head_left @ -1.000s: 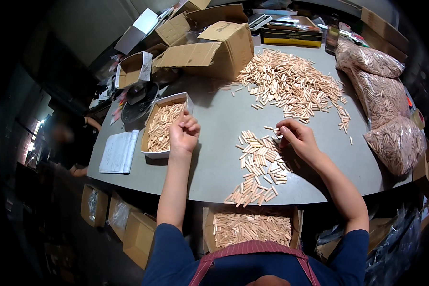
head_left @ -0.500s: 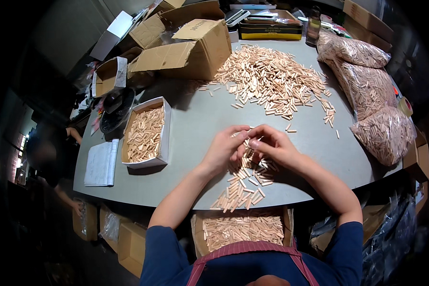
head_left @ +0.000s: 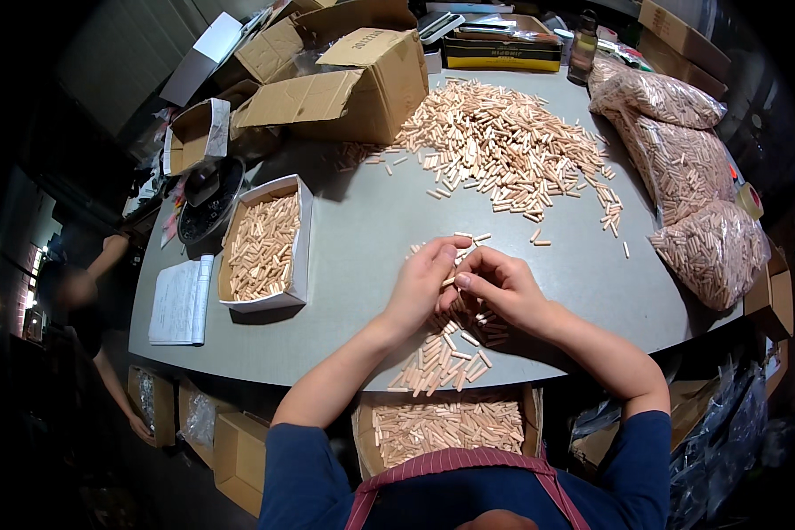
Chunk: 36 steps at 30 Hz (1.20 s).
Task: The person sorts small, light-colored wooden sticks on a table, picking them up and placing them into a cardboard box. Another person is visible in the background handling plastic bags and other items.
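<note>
Over the near middle of the table, my left hand [head_left: 417, 284] is closed with its fingers curled inward; what lies inside it is hidden. Beside it, my right hand [head_left: 511, 290] pinches a small wooden dowel [head_left: 450, 282] between thumb and fingertips, its end pointing at the left palm. Loose dowels [head_left: 442, 362] spread beneath both hands down to the table's near edge, partly covered by the hands. Below that edge, a cardboard box [head_left: 533, 420] full of dowels stands in front of me. A few dowels [head_left: 480, 237] lie just beyond my fingertips.
A large dowel heap [head_left: 512, 141] covers the far middle. Left are a white box of dowels [head_left: 302, 252], a notebook [head_left: 177, 305] and an open carton [head_left: 389, 93]. Plastic bags of dowels [head_left: 680, 168] and a tape roll [head_left: 749, 201] line the right. Another person's arm [head_left: 117, 389] shows far left.
My hands have shifted slightly, and a dowel now shows plainly in the right fingertips. Fewer dowels are visible between the hands. At far left the other person's arms have moved.
</note>
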{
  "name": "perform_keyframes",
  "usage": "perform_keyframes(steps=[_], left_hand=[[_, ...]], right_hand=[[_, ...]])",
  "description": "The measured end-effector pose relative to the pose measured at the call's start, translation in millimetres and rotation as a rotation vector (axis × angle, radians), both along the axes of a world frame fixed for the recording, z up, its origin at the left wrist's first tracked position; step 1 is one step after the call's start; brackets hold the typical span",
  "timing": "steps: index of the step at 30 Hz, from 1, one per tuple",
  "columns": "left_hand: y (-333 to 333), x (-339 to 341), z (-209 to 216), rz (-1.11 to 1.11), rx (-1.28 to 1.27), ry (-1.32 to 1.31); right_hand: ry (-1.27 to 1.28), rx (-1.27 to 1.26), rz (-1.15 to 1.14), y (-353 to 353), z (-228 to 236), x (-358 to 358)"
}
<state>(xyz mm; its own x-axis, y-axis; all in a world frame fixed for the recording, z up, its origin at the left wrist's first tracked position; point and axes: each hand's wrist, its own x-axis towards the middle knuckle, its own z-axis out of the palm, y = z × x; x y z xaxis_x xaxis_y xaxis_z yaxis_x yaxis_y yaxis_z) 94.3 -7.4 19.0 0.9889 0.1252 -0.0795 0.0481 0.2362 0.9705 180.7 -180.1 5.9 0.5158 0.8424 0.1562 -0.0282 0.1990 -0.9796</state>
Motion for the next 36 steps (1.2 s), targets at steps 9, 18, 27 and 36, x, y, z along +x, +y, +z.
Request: perform_keyframes(steps=[9,18,27,36], left_hand=[[24,-10,10,0.089,0.217,-0.106],[24,-14,10,0.013,0.211,-0.132],[31,-15,20,0.123,0.18,0.053],[152,-26,16,0.563,-0.871,-0.536]], right_hand=[[0.04,0.025,-0.106,-4,-2,9],[0.019,0.015,-0.114,-3,-5,11],[-0.13,-0.046,-0.226,-8,3,22],[-0.268,-0.064,-0.443,-21,-14,86]])
